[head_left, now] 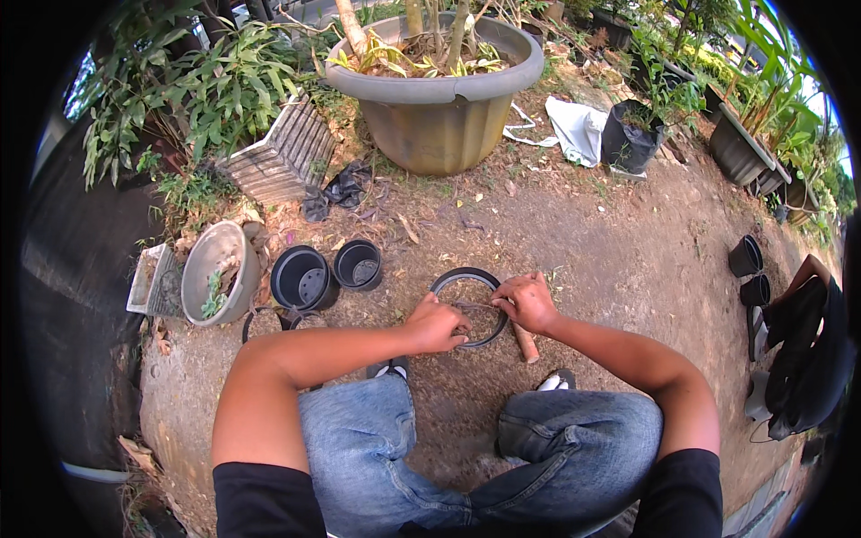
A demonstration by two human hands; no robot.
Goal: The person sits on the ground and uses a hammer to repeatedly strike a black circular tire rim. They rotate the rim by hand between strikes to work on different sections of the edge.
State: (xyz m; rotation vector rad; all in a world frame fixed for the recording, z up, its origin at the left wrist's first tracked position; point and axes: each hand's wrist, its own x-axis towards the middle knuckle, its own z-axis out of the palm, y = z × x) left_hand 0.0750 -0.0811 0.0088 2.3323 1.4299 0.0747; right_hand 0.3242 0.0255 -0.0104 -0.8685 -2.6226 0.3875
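Between my knees is a black round rim [465, 272], like that of a plant pot. Brown shows inside it; whether that is soil or the ground behind, I cannot tell. My left hand [437, 325] is closed at its left side, fingers curled over the inner area; what they grip is hidden. On the upper right of the rim, my right hand [527, 303] is closed with its fingertips against the edge. A thin strand seems to run between both hands across the opening. Just below my right hand, a brown wooden stick or handle [526, 344] lies tilted.
To the left stand two black plastic pots [303, 276] [359, 264] and a grey bowl-shaped planter [220, 269]. A large planter [435, 125] with thick stems rises ahead. White cloth [574, 130] and a black grow bag [633, 139] lie beyond. Another person's dark clothing [812, 359] shows at right.
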